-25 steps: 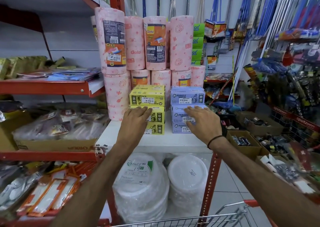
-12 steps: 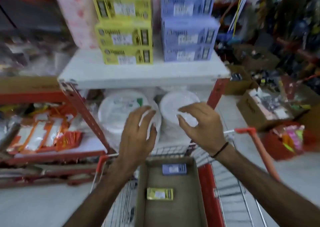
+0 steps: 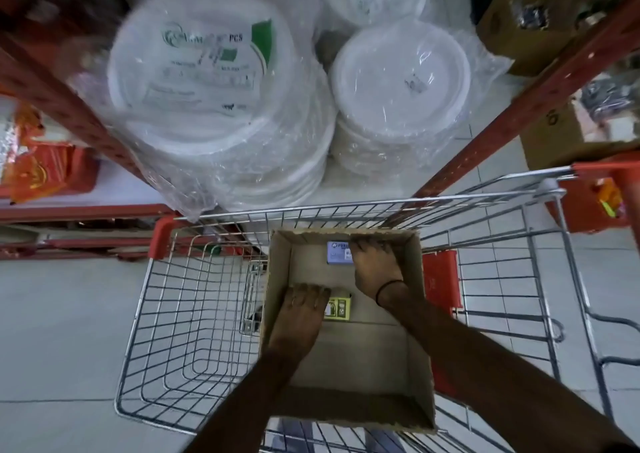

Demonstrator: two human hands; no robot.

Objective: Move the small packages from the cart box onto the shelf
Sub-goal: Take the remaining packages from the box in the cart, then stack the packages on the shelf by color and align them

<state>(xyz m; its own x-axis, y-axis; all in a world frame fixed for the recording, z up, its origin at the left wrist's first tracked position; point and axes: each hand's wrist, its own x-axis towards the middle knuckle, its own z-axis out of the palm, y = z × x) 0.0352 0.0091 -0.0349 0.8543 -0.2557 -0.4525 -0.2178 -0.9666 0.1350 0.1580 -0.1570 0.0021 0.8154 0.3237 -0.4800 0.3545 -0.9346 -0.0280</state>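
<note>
Both hands are down inside the open cardboard box [image 3: 417, 331] that sits in the wire shopping cart [image 3: 194, 314]. The left hand [image 3: 301, 317] lies palm down on the floor of the box, with its fingers over the left part of the yellow package [image 3: 341, 309]. The right end of this package shows just beside the fingertips. Whether the fingers already press around the package or only rest on it cannot be told, because the hand covers that side.

The right hand [image 3: 375, 265] reaches to the far end of the box, with a dark band at its wrist. Its fingers lie on the right part of the blue package [image 3: 337, 252], which rests flat against the far wall of the box; the left part of the package is uncovered. The grip here also cannot be told.

The two packages lie apart from each other, the blue one farther from the person, the yellow one nearer and to the left.

Behind the cart, wrapped stacks of white plates [image 3: 214, 106] stand on a low shelf [image 3: 104, 182] between red posts.
</note>
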